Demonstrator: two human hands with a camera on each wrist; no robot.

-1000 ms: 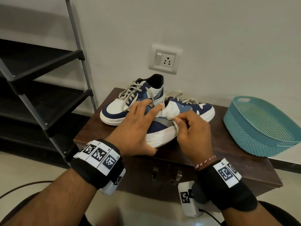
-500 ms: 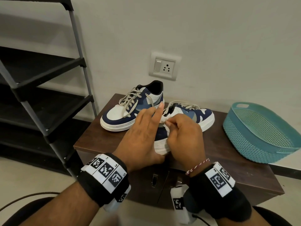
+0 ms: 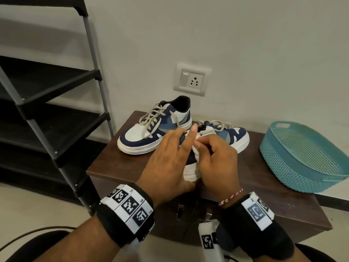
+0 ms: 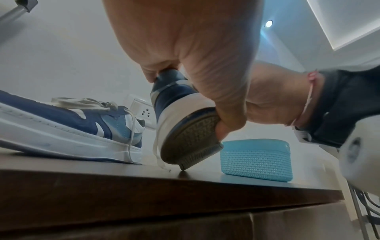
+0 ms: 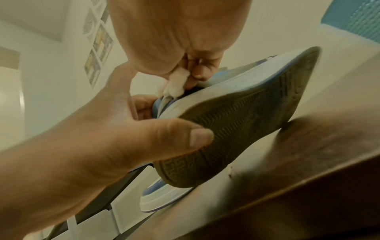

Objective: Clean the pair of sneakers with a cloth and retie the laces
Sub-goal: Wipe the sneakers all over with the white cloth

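Two navy, blue and white sneakers are on a brown cabinet (image 3: 117,163). The far one (image 3: 151,129) stands flat with loose grey laces. The near sneaker (image 3: 236,137) is tipped up, only an edge of its sole (image 4: 189,138) touching the cabinet. My left hand (image 3: 170,157) grips its near end, thumb (image 5: 164,138) under the sole and fingers over the upper. My right hand (image 3: 217,157) pinches a small white cloth (image 5: 174,84) against the upper just above the white midsole. The flat sneaker (image 4: 61,123) lies left of the held one (image 4: 176,100).
A teal plastic basket (image 3: 302,154) sits on the cabinet's right end. A black shoe rack (image 3: 47,91) stands to the left on the floor. A switch and socket plate (image 3: 190,80) is on the wall behind the shoes. The cabinet's front edge is right under my wrists.
My left hand has tipped the near sneaker up more steeply. My right hand has slid the cloth along the upper toward my left fingers.
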